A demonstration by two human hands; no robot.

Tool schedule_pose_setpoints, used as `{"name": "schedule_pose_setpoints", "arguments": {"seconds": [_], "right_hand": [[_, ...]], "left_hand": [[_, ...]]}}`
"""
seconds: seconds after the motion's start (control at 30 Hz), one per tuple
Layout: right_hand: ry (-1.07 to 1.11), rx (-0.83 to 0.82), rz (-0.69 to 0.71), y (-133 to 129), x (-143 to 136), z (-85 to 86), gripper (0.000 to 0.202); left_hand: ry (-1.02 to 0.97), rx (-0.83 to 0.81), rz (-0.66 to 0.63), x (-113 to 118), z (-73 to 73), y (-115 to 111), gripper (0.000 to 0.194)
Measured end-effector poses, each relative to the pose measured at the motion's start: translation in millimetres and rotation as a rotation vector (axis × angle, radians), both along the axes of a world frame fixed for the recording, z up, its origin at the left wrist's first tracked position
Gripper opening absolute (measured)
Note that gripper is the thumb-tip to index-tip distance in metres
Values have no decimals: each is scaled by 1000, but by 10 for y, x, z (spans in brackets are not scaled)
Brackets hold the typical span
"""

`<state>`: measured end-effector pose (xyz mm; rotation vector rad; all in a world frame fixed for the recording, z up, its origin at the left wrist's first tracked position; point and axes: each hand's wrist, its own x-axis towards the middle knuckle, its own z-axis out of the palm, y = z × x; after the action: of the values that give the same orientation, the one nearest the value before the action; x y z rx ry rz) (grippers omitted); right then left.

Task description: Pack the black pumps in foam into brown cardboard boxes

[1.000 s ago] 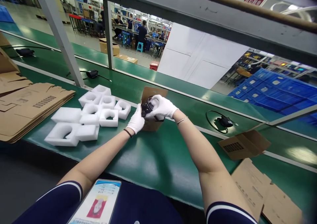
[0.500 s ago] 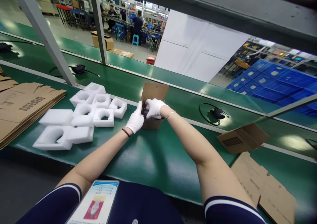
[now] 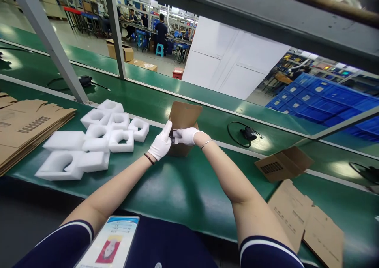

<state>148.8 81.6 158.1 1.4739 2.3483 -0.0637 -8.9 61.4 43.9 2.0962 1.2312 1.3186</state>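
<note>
An open cardboard box (image 3: 179,149) stands on the green bench with its lid flap (image 3: 186,115) raised at the back. My left hand (image 3: 160,145), in a white glove, grips the box's left side with the thumb up along the edge. My right hand (image 3: 187,136), also gloved, reaches into the box opening from the right, its fingers closed around a black object (image 3: 173,135). Only a small dark part of that object shows between the hands, so its exact kind is hidden.
Several white foam blocks with cut-outs (image 3: 121,141) lie left of the box. Flattened cartons (image 3: 26,130) are stacked at far left, with more cartons (image 3: 322,232) at right. A half-folded box (image 3: 284,164) and a black cabled device (image 3: 248,134) lie at right.
My right hand has flattened and sunk lower into the box, covering more of the black object. My left hand stays on the box's side. The view has shifted slightly.
</note>
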Motion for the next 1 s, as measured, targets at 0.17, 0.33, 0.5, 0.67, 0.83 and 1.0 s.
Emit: {"name": "schedule_pose_setpoints", "arguments": {"seconds": [0.17, 0.33, 0.5, 0.67, 0.83, 1.0], "right_hand": [[-19, 112, -85, -65, 40, -24, 27], [65, 68, -99, -31, 160, -49, 21], [873, 365, -313, -74, 822, -200, 36], [1498, 128, -487, -92, 961, -743, 84], [1410, 293, -347, -53, 681, -972, 45], [1332, 223, -174, -258, 899, -905, 32]], "left_hand": [[117, 110, -58, -44, -36, 74, 68], [452, 302, -326, 9, 145, 131, 48], [579, 304, -484, 23, 391, 147, 32], [306, 168, -576, 31, 285, 191, 59], [-504, -228, -355, 82, 119, 9, 112], [-685, -496, -296, 94, 232, -197, 123]]}}
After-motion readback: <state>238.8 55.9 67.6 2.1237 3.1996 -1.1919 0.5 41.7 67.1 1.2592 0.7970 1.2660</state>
